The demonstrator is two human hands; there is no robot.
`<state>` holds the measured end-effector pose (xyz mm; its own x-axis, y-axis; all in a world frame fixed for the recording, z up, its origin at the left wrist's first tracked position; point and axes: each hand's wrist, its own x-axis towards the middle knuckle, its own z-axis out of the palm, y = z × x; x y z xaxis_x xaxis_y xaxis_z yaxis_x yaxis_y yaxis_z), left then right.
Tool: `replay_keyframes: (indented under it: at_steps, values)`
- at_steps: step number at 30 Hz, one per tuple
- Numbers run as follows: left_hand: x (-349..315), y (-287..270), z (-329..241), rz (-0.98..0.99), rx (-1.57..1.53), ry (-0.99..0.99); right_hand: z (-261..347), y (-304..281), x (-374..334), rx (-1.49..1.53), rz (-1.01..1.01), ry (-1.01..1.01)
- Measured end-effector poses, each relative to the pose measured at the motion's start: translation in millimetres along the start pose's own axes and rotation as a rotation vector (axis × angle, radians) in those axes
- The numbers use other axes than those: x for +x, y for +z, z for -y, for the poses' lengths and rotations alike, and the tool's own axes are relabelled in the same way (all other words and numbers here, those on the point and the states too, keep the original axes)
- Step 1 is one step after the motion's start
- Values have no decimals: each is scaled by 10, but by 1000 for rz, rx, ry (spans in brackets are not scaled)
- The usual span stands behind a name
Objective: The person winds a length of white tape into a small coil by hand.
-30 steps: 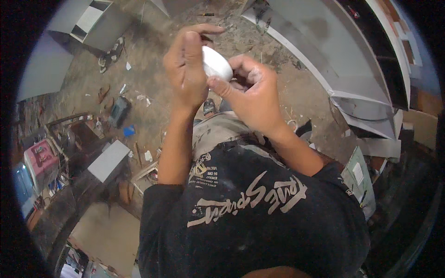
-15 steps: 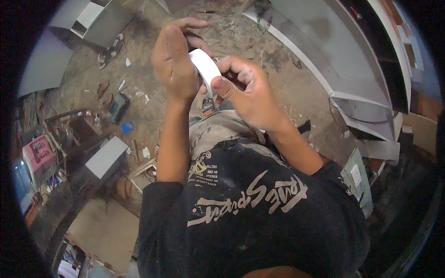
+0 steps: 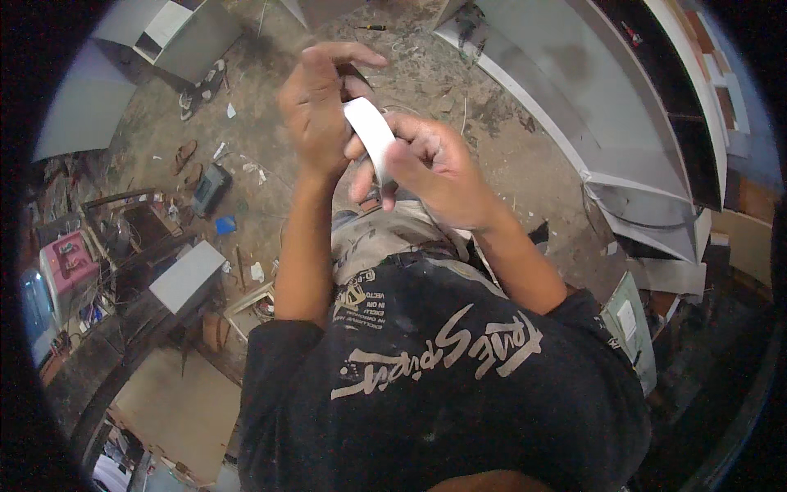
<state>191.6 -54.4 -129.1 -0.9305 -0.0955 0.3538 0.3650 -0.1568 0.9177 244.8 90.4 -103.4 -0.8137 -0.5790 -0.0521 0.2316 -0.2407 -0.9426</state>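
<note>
Between my hands, out in front of my body, is a roll of white tape [image 3: 370,131] with its broad outer face towards me. My left hand [image 3: 318,111] grips its left side; the index finger sticks out above the roll and other fingertips show below and behind it. On the right side, my right hand [image 3: 434,164] holds the roll with the thumb pressed on its outer face and the fingers curled behind. The far side of the roll is hidden by the hands.
A large grey-white panelled cabinet [image 3: 566,90] lies along the right. Left on the dirty floor are a dark grey case [image 3: 211,190], sandals [image 3: 187,152], a white board [image 3: 188,277] and a pink box [image 3: 70,261]. A screwdriver [image 3: 372,28] lies far ahead.
The roll and both hands have shifted slightly right and nearer to me. Fingertips of my left hand now show below the roll, and my right thumb lies more across its face.
</note>
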Motion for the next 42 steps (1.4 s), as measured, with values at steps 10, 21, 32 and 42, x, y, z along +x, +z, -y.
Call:
replay_keyframes:
  at_steps: [10,21,32,42]
  values:
    - [-35,58,22,-91,-79,-18,-105,41,-1,-54,-58,-288]
    - [26,20,-69,-75,-33,-2,23,71,58,-187,-179,-101]
    - [118,-16,-104,-196,-8,-85,-30,203,133,-469,-285,-218]
    - [125,-65,-13,-130,-102,-94,-176,162,281,-212,-229,-578]
